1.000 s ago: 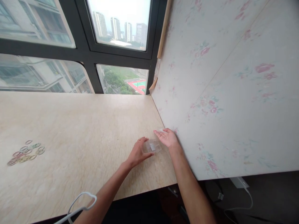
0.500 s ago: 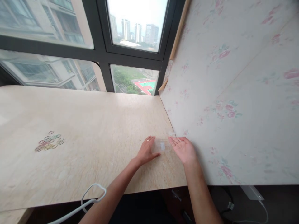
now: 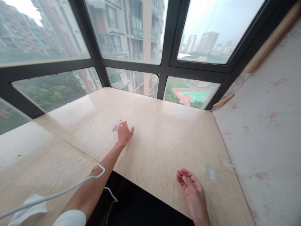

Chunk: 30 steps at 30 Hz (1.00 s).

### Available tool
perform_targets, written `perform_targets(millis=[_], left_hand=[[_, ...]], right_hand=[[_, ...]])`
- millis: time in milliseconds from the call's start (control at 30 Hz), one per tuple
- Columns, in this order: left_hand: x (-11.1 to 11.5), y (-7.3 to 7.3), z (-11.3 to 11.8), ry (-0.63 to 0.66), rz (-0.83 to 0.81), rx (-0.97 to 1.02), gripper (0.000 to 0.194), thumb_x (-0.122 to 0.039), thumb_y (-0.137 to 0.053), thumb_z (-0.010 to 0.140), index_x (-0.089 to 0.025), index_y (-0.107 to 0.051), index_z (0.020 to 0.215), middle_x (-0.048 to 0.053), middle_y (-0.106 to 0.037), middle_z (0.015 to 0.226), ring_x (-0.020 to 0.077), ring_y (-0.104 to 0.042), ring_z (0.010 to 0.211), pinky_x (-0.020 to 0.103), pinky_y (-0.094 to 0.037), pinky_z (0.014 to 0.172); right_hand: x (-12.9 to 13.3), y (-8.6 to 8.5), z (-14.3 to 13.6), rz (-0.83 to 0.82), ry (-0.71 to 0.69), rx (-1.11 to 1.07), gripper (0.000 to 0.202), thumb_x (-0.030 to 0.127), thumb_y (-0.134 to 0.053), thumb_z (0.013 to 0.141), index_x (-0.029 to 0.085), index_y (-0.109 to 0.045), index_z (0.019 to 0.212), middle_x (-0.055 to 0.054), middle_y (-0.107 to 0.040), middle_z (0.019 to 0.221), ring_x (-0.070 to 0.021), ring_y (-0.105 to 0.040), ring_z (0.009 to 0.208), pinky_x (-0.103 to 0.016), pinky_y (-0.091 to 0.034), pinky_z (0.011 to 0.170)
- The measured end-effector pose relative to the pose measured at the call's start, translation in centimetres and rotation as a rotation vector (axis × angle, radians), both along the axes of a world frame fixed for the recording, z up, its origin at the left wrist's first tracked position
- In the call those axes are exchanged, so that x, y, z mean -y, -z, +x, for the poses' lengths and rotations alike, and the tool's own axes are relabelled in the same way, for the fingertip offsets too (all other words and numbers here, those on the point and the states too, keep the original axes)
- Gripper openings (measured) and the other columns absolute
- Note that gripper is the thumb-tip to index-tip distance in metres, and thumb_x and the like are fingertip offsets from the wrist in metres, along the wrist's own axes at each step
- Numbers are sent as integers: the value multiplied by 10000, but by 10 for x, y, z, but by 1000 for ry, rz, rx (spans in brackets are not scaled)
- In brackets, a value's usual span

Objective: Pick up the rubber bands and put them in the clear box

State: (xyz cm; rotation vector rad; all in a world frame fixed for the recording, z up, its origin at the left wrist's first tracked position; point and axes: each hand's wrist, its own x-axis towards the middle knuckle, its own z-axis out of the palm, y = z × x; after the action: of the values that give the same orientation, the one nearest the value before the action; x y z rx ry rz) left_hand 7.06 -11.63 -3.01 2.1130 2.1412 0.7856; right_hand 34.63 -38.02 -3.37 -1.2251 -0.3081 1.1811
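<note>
My left hand (image 3: 125, 134) is stretched out over the wooden surface, with its fingers over a small pile of thin coloured rings that look like rubber bands (image 3: 115, 128). Its thumb stands apart from the fingers, and it partly hides the pile. A ring sits on one finger. Nearer the front edge, my right hand (image 3: 191, 190) hovers palm turned inward, its fingers loosely curved and nothing seen in it. Right of that hand lies a clear, flat plastic box (image 3: 212, 174) with a whitish patch in its middle; neither hand touches it.
A wallpapered wall (image 3: 265, 157) bounds the surface (image 3: 160, 141) on the right, and dark-framed windows (image 3: 141, 67) stand behind. A white cable (image 3: 68, 190) crosses near my left forearm. A white tissue-like piece (image 3: 31, 207) lies at the lower left.
My view has turned left. My left hand has left the plastic box and reached over to the rings. My right hand has moved away from the box, its fingers more curved.
</note>
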Motion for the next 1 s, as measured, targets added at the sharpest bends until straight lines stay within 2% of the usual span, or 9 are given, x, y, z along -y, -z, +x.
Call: perform_targets(millis=[67, 100, 200, 400, 533, 667, 800, 900, 1000], left_hand=[[-15, 0, -37, -100, -78, -136, 669, -461, -449, 883, 0, -365, 1360, 278, -381, 1418, 385, -244, 1375, 485, -218, 1097], [-20, 1, -49, -95, -136, -181, 690, -494, -430, 885, -3, -364, 1366, 276, -356, 1440, 392, -225, 1382, 490, -209, 1094], [-28, 7, -65, -42, -227, -246, 682, -553, -361, 899, -67, -382, 1376, 241, -353, 1460, 384, -237, 1379, 514, -192, 1081], [-30, 4, -57, 44, -128, -223, 460, -449, -404, 908, -146, -530, 1231, 173, -523, 1306, 323, -410, 1242, 433, -303, 1013], [-30, -1, -55, 73, -176, -207, 351, -394, -366, 939, -167, -543, 1139, 146, -597, 1160, 271, -531, 1091, 358, -379, 917], [-28, -2, -54, 86, -239, -210, 350, -402, -321, 961, -163, -556, 1060, 135, -656, 1000, 263, -600, 966, 337, -416, 791], [-29, -5, -52, 106, -308, -188, 349, -456, -382, 938, -173, -587, 948, 131, -680, 953, 273, -620, 928, 341, -414, 776], [-32, -12, -48, 112, -338, -125, 336, -476, -436, 911, -183, -592, 858, 115, -684, 910, 274, -626, 906, 341, -420, 762], [-38, -21, -37, 102, -336, -16, 350, -449, -413, 927, -173, -575, 786, 113, -672, 855, 262, -633, 878, 330, -435, 724]], right_hand=[[1, 6, 0, -1, -26, 49, 417, 404, -808, 642, 147, -691, 950, -98, -729, 911, -234, -677, 875, -407, -529, 900], [2, 8, 2, -3, -44, 67, 428, 425, -808, 642, 149, -694, 950, -100, -731, 909, -236, -677, 873, -405, -530, 896], [5, 14, 9, -1, -112, 104, 439, 461, -805, 649, 155, -705, 947, -108, -733, 913, -246, -681, 871, -409, -535, 882], [6, 24, 13, -19, -154, 178, 468, 498, -805, 636, 154, -714, 941, -119, -735, 908, -259, -686, 853, -409, -548, 841], [8, 22, 5, -72, -136, 301, 511, 532, -796, 614, 148, -721, 942, -120, -736, 901, -282, -690, 844, -409, -564, 798], [12, 19, -2, -68, -153, 359, 492, 551, -779, 624, 159, -730, 917, -111, -738, 899, -275, -695, 840, -386, -565, 811], [13, 18, -4, -43, -169, 379, 485, 556, -771, 633, 155, -732, 904, -114, -737, 890, -265, -697, 825, -369, -568, 803], [13, 14, -7, -32, -156, 404, 480, 560, -765, 636, 158, -732, 897, -111, -736, 871, -265, -698, 804, -371, -573, 779], [13, 10, -13, -1, -104, 437, 447, 555, -743, 670, 169, -726, 896, -99, -733, 863, -252, -695, 786, -368, -571, 774]])
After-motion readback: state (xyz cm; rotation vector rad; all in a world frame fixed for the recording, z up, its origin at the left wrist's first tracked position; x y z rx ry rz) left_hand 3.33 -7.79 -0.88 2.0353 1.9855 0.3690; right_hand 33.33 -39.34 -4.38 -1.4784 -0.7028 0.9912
